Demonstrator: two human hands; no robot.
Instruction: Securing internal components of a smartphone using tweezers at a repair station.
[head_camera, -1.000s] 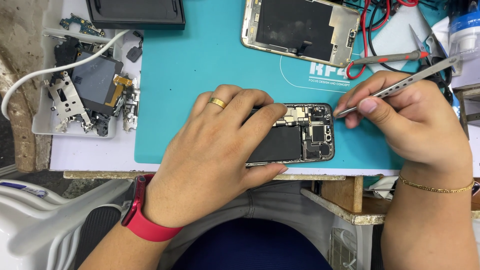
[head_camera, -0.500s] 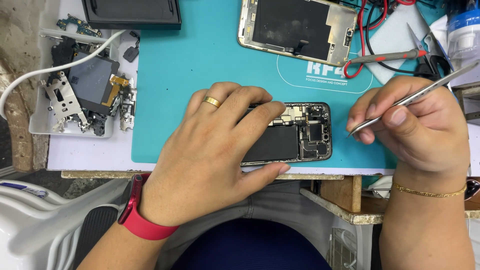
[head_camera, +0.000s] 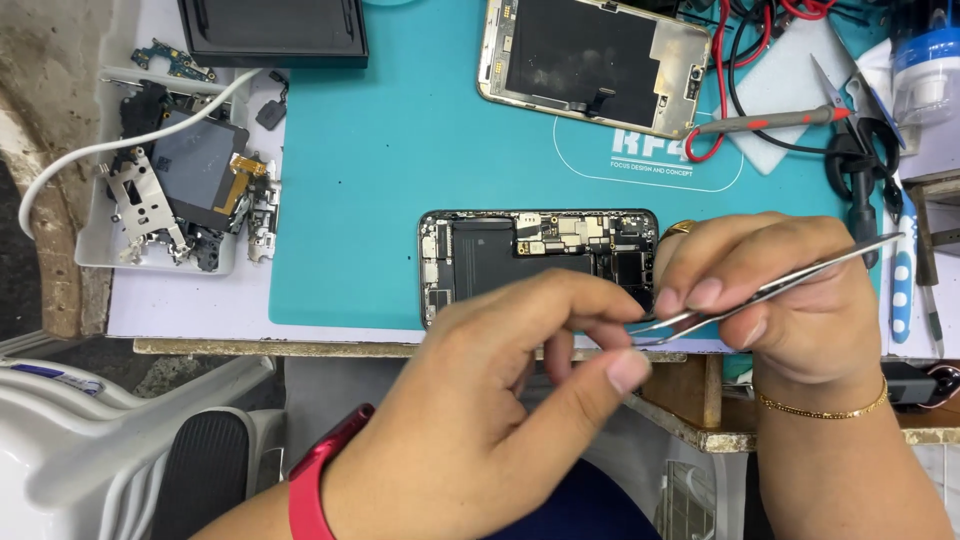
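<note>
The right hand (head_camera: 800, 300) pinches tweezers (head_camera: 770, 290); the left hand (head_camera: 500, 400) closes its fingertips at their tips. The opened phone (head_camera: 535, 262) lies on the teal mat (head_camera: 400, 150). Steady grip advisable.

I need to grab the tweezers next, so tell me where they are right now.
In the head view, the metal tweezers are pinched in the right hand at lower right, tips pointing left toward the left hand, just below the opened phone on the teal mat.
</note>
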